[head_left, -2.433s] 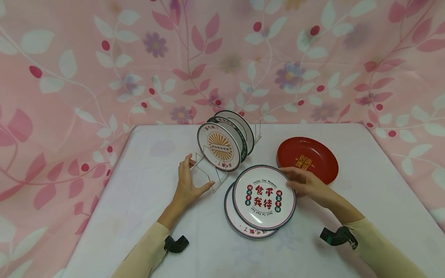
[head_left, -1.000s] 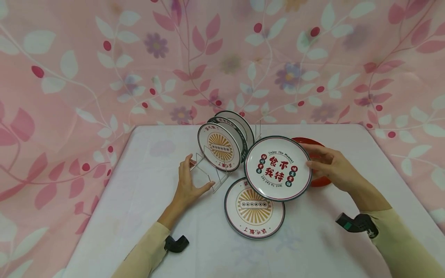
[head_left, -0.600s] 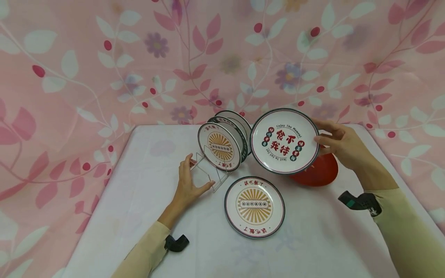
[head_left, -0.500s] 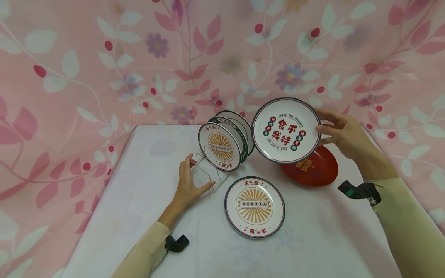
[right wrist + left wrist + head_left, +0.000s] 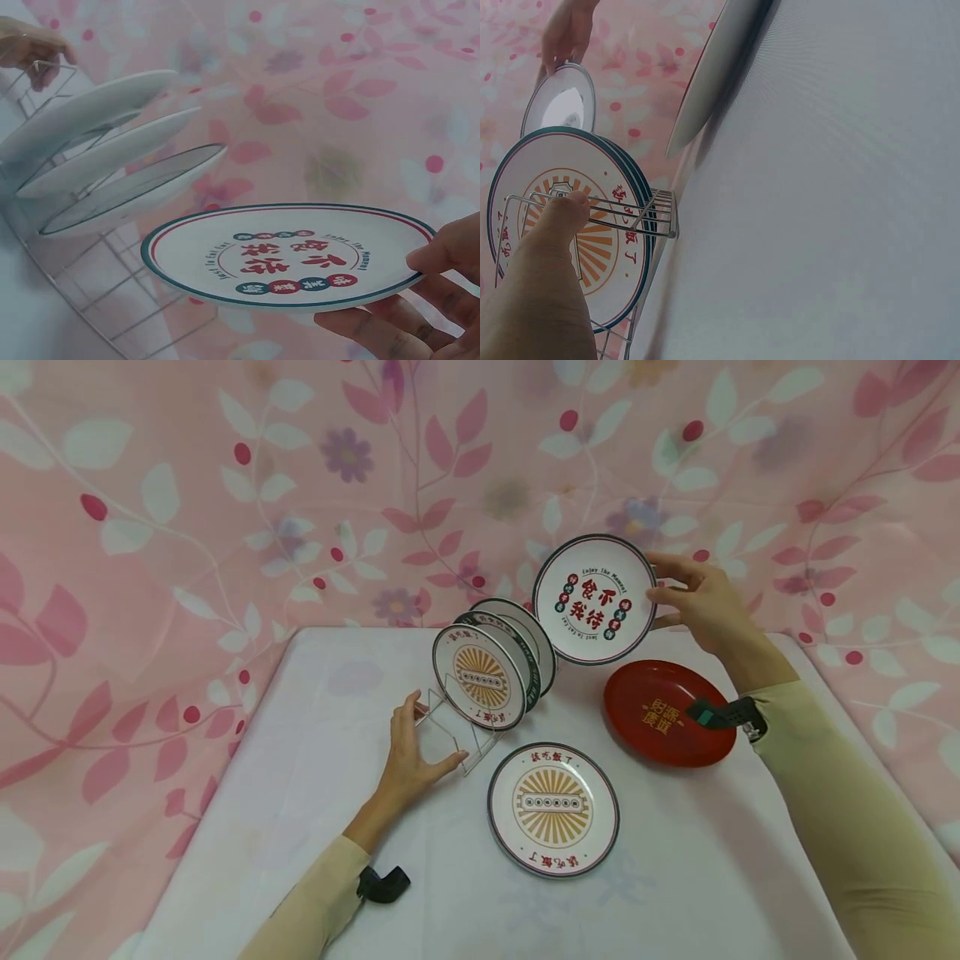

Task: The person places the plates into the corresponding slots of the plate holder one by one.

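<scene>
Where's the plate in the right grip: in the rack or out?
Out: the right grip holds the plate aloft by its rim, apart from the three plates in the rack.

A pink backdrop (image 5: 517,543) is rising behind and beside the white tabletop (image 5: 315,760), displaying pale leaves (image 5: 97,443), red berries (image 5: 93,507) and purple flowers (image 5: 347,455). The tabletop is showing rounded far corners (image 5: 302,635) and faint bluish markings (image 5: 626,883). Soft shadows (image 5: 750,839) are falling across its surface.

Head camera high, facing forward-down over table (image 5: 315,752); wrist cameras nearer, sharing racked plates (image 5: 112,152) from opposite ends.
</scene>
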A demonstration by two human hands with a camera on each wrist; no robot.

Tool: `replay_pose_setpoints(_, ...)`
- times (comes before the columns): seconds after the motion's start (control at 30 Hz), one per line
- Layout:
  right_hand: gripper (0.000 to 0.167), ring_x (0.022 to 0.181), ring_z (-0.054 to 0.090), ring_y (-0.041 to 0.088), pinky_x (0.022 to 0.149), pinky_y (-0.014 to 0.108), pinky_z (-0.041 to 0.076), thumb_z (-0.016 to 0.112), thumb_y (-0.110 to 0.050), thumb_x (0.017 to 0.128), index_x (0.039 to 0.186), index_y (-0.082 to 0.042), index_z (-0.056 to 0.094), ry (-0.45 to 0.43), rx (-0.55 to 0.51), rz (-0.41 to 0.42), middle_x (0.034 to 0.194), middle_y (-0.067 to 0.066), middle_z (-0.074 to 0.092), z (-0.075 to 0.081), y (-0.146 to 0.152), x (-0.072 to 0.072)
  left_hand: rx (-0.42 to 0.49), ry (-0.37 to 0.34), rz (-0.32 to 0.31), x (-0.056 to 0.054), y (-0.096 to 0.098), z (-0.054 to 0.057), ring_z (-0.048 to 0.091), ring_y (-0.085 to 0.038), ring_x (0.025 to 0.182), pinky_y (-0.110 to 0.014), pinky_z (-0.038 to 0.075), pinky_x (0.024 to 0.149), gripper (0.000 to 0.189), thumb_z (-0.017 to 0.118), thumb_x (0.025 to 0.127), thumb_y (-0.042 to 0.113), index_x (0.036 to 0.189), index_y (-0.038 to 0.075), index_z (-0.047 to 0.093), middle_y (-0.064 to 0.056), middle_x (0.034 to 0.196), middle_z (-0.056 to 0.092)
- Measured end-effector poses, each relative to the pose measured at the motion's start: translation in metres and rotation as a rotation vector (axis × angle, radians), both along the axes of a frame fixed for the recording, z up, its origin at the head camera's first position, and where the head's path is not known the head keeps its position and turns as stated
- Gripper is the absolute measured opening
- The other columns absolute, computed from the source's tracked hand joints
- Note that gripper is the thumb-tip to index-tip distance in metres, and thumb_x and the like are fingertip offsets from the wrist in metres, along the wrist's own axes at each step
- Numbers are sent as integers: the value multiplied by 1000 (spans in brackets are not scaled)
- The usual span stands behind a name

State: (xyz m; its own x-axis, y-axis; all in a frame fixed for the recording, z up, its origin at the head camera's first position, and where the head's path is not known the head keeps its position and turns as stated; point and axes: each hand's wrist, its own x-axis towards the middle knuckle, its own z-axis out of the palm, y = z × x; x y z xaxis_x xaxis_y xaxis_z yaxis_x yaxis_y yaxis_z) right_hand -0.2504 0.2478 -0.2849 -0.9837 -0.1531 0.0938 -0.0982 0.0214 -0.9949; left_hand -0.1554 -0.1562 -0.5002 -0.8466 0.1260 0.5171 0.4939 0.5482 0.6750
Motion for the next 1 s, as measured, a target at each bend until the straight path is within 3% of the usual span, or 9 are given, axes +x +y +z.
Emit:
replay_pose_setpoints(0.63, 51, 92, 64, 13, 64, 30, 58, 60, -1, 94, 143, -10, 51, -17, 209, -12, 123, 3, 55, -23, -34, -7, -4, -1, -6, 4, 4, 2, 38, -26, 120, -44, 34, 102, 117, 87, 66, 39, 155, 14, 16, -15, 126, 40)
replay_pose_setpoints(1.0, 47, 94, 63, 16, 66, 30, 58, 61, -3, 94, 139, -13, 55, 73, 358, 22, 133, 12, 55, -33, -56, -4, -9, 11, -5, 5, 5, 4, 38, -28, 119, -45, 34, 102, 116, 88, 66, 37, 154, 11, 17, -16, 126, 41)
